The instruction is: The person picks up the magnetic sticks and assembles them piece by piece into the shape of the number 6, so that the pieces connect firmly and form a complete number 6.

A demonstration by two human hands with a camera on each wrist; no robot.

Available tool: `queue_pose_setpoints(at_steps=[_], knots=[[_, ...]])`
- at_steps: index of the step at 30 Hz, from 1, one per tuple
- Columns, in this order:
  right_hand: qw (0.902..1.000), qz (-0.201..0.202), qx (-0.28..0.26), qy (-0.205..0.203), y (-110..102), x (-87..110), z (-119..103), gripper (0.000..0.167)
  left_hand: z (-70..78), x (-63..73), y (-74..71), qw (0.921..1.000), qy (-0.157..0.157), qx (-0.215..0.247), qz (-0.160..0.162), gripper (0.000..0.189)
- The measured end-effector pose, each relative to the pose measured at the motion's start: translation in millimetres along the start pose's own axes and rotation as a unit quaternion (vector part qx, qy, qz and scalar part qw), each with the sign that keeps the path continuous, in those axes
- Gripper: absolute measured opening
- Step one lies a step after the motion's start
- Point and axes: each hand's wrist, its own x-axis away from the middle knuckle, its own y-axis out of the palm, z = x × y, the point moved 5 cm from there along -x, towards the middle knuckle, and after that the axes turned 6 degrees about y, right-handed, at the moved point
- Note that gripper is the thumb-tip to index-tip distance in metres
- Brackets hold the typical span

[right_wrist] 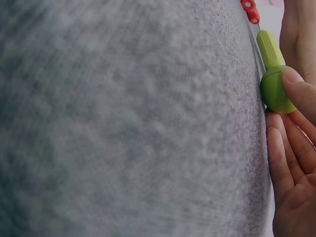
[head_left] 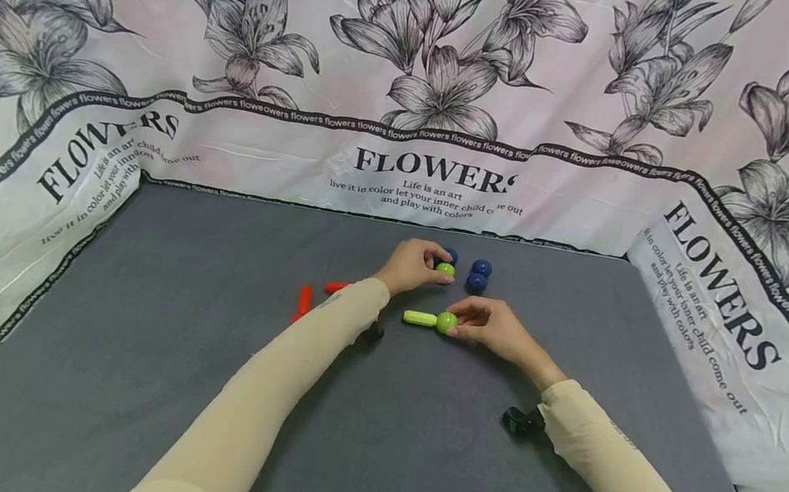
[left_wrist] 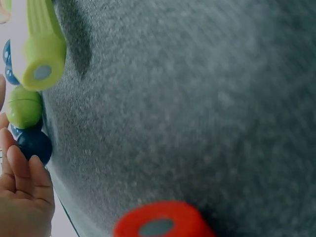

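Note:
My left hand (head_left: 413, 265) pinches a green ball (head_left: 445, 269) between thumb and fingers at the back of the table. Its fingertips also lie against a dark blue ball (left_wrist: 35, 146) beside the green one in the left wrist view. Nearer the front, my right hand (head_left: 496, 328) holds a second green ball (head_left: 447, 322) by thumb and fingertips. Joined to that ball is a ribbed yellow-green rod (head_left: 419, 317), pointing left. The rod's free end shows a round grey disc in the left wrist view.
Two dark blue balls (head_left: 479, 275) sit touching, right of my left hand. Red rods (head_left: 304, 299) lie to the left, partly behind my left forearm. A flower-printed cloth (head_left: 404, 180) rises along the back and sides of the grey table (head_left: 381, 446).

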Motion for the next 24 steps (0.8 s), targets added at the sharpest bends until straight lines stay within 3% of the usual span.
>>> queue_pose_setpoints(at_steps=[13, 24], knots=[[1.0, -0.006, -0.002, -0.001, 0.4, -0.2, -0.3, 0.03, -1.6, -0.7, 1.0, 0.9991, -0.032, -0.028, -0.003, 0.042], [1.0, -0.004, 0.001, -0.003, -0.2, -0.1, -0.8, 0.029, -1.0, -2.1, 0.5, 0.9975, -0.041, -0.057, -0.012, 0.042]])
